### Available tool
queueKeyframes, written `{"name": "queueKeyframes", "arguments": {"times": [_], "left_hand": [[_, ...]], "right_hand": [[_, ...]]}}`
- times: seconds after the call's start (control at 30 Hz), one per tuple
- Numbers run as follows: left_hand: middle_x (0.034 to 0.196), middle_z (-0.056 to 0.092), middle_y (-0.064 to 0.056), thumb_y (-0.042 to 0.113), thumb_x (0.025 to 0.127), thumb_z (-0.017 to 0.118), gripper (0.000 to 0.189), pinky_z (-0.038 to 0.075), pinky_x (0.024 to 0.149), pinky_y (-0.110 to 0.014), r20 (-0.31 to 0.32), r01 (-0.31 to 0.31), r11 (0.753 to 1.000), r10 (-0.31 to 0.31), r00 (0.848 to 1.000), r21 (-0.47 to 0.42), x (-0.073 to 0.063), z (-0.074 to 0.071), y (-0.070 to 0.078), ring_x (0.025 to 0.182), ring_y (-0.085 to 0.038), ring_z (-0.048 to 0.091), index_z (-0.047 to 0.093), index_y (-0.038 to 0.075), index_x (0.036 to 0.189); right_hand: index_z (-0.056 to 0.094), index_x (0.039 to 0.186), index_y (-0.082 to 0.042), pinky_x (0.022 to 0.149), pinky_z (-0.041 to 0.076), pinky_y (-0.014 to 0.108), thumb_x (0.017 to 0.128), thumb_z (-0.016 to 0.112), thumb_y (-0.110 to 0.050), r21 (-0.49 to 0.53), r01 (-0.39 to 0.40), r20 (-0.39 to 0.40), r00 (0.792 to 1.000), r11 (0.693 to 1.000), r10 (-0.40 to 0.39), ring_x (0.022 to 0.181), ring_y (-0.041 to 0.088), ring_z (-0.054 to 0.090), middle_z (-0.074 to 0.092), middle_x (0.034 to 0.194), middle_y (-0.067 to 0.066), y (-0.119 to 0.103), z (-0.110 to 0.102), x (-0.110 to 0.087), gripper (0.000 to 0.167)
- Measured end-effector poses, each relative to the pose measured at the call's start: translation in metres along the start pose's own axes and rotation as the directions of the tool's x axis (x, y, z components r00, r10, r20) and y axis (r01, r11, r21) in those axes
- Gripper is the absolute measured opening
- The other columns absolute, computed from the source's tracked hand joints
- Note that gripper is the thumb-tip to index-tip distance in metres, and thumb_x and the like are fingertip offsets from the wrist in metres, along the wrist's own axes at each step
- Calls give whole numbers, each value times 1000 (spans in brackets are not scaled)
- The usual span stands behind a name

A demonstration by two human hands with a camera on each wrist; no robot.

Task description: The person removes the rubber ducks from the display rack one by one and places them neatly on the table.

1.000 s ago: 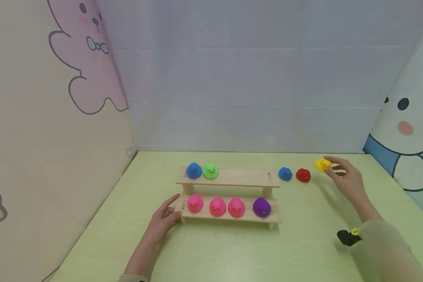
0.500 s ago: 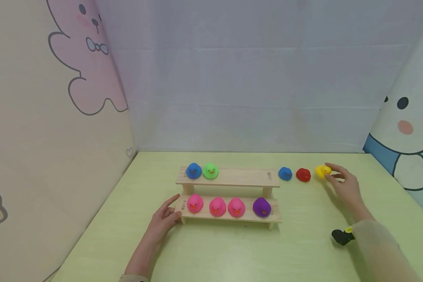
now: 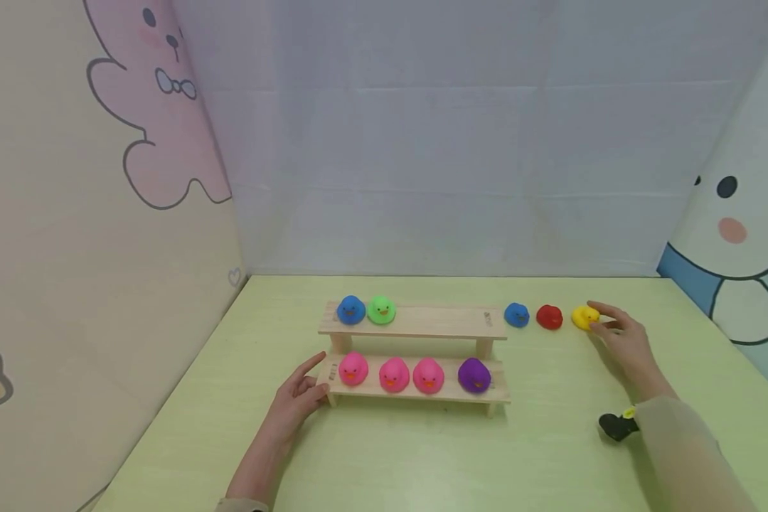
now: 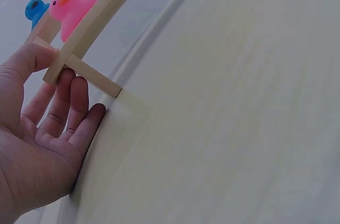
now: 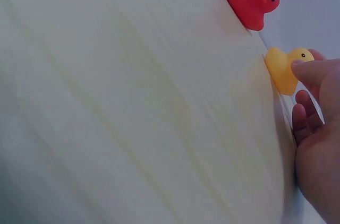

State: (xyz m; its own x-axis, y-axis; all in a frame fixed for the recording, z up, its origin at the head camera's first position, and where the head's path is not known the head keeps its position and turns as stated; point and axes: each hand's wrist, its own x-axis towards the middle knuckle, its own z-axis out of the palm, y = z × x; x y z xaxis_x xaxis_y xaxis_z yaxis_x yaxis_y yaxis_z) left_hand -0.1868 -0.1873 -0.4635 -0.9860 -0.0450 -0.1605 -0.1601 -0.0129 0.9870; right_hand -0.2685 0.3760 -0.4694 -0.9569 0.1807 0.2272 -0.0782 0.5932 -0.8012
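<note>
My right hand (image 3: pixel 625 343) pinches a yellow rubber duck (image 3: pixel 583 317) between thumb and fingers. In the right wrist view the yellow duck (image 5: pixel 283 70) sits on the tabletop beside a red duck (image 5: pixel 254 5). My left hand (image 3: pixel 294 400) grips the left end of the lower tier of a two-tier wooden shelf (image 3: pixel 435 321). The left wrist view shows the thumb over the board (image 4: pixel 79 49) and curled fingers beneath it. Blue (image 3: pixel 351 310) and green (image 3: pixel 381 310) ducks stand on the upper tier. Three pink ducks (image 3: pixel 394 375) and a purple one (image 3: pixel 474 375) stand on the lower.
A small blue duck (image 3: pixel 517 315) and the red duck (image 3: pixel 550 317) form a row with the yellow one, right of the shelf. A black duck (image 3: pixel 617 427) with a yellow part lies by my right sleeve, which partly hides it. A pale cloth wall (image 3: pixel 422 178) stands behind the table.
My right hand has lowered the yellow duck onto the table at the right end of the row. My left hand stays at the shelf.
</note>
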Motion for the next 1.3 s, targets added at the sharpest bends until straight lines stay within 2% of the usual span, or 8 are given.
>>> {"name": "queueKeyframes", "arguments": {"times": [0.13, 0.27, 0.5, 0.73, 1.3], "left_hand": [[93, 61, -14, 0, 91, 64, 57, 52, 80, -29, 9, -4, 1000, 4, 1000, -4, 0, 0, 0, 88, -23, 60, 49, 18, 143], [93, 60, -13, 1, 91, 64, 57, 52, 79, -30, 6, -7, 1000, 7, 1000, 3, 0, -1, 1, 88, -23, 60, 49, 18, 143], [92, 60, -13, 2, 91, 65, 57, 52, 80, -29, 5, 1, 1000, -1, 1000, 5, -1, -1, 3, 88, -22, 59, 50, 19, 143], [92, 59, -12, 3, 91, 65, 57, 51, 79, -29, 4, 8, 1000, -8, 1000, 8, -1, -1, 3, 87, -21, 59, 48, 18, 144], [92, 60, -12, 2, 91, 65, 57, 52, 78, -29, -3, 9, 1000, -9, 1000, 11, 0, 0, 1, 86, -22, 59, 50, 19, 143]], "right_hand": [[47, 142, -4, 78, 38, 22, 101, 53, -21, -37, 1, -3, 1000, 999, -1, 98, 19, 46, 44, 140, 26, 2, 1, 0, 45], [47, 143, -4, 77, 38, 18, 101, 54, -20, -30, 4, -15, 1000, 1000, -4, 97, 15, 46, 44, 140, 25, 3, 3, -1, 45], [45, 145, -6, 77, 38, 18, 102, 51, -22, -34, -17, -21, 1000, 999, 17, 99, 20, 46, 42, 143, 24, 2, 5, -1, 46], [48, 143, -5, 76, 37, 9, 101, 54, -19, 0, -6, -61, 998, 1000, 6, 95, 12, 47, 45, 140, 23, 2, 4, -1, 45], [49, 142, -4, 76, 37, 8, 100, 55, -19, -16, 5, -67, 998, 1000, -6, 92, 7, 47, 47, 138, 22, 6, 4, -3, 45]]}}
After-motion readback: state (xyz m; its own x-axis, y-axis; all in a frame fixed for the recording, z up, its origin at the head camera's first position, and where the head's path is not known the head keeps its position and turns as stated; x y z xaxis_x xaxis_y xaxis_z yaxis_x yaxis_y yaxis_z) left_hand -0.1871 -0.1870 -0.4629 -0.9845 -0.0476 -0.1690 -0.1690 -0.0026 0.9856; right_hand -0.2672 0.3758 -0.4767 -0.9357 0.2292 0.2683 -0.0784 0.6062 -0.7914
